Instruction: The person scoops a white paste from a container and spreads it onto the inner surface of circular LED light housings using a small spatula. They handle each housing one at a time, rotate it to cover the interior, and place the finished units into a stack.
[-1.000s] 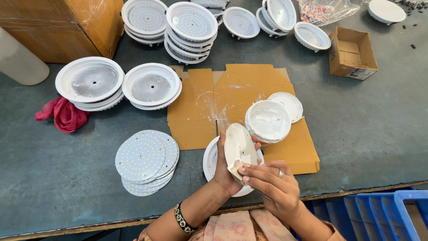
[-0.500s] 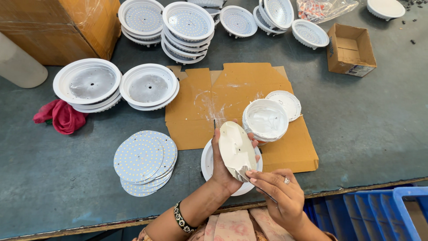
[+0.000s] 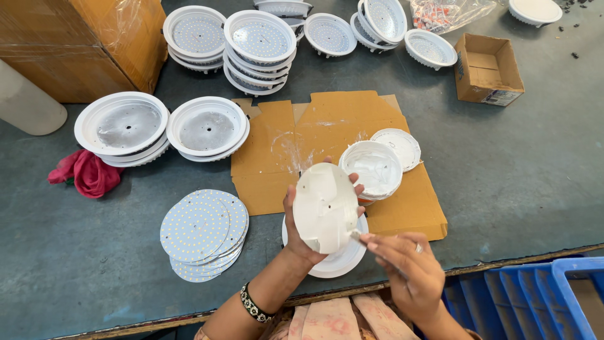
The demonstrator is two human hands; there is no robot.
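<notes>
Grey-green desk (image 3: 535, 176) | left hand (image 3: 301, 217) grips round white disc (image 3: 325, 206), tilted above white housing (image 3: 336, 263) | right hand (image 3: 406, 267) pinches small tool at disc edge | spread paste thin, even.

Blue crate (image 3: 535, 289) cut off at edge

Dark grey-green counter (image 3: 528, 164) under soft even light, flattened brown cardboard sheet (image 3: 327, 119) just beyond the fingers, large cardboard box (image 3: 94, 44) far left, blue plastic crate (image 3: 522, 293) at right
</notes>
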